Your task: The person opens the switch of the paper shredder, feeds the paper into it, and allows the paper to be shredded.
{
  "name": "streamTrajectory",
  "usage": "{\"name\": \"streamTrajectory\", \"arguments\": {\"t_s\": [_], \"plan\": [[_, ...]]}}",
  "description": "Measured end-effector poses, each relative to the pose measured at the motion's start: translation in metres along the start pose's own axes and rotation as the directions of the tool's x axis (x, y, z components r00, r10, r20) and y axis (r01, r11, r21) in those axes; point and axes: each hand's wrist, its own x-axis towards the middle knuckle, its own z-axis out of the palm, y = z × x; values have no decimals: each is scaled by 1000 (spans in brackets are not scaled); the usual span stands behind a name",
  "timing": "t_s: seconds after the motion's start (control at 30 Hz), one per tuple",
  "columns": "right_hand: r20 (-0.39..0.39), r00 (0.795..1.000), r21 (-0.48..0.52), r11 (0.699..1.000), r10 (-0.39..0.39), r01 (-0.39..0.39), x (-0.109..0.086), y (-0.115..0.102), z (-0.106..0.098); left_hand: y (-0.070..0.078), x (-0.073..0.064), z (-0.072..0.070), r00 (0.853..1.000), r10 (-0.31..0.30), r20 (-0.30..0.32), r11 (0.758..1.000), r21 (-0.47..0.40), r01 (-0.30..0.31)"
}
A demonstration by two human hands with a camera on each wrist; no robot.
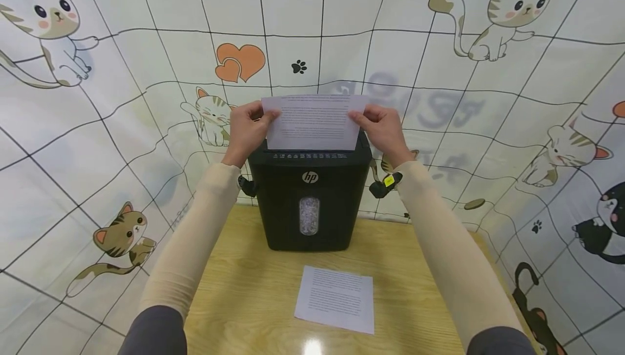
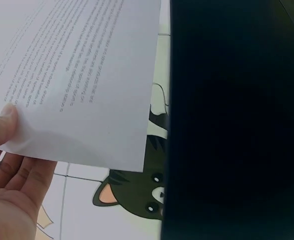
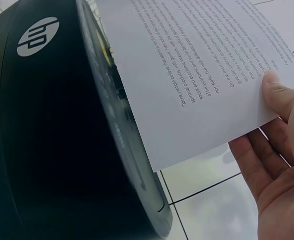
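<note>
Holding a printed sheet point(image 1: 312, 121) over the HP paper shredder point(image 1: 310, 214), long axis left to right. Left hand point(image 1: 248, 130) and right hand point(image 1: 384, 127) pinch opposite ends, arms stretched far forward. Right wrist cam's print is readable, upside down; head cam's is too tiny.

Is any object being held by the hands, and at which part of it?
Yes, a printed sheet: the left hand pinches its left edge and the right hand its right edge.
</note>
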Motion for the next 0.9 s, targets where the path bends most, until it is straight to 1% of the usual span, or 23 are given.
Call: {"name": "streamTrajectory", "arguments": {"t_s": [0.27,0.4,0.6,0.73,0.9], "plan": [[8,1000,-27,1000,3,-3,4,7,6,-13,6,2,999,-33,34,999,14,33],[2,1000,-69,998,5,-4,3,10,8,-17,5,4,997,-60,43,998,24,59],[17,1000,-72,997,-16,17,1,18,9,-22,3,6,995,-85,59,996,23,84],[46,999,-66,998,5,-2,0,25,9,-28,0,6,991,-105,79,994,19,104],[62,997,-65,997,41,-37,0,30,11,-36,-3,7,992,-95,84,996,15,94]]}}
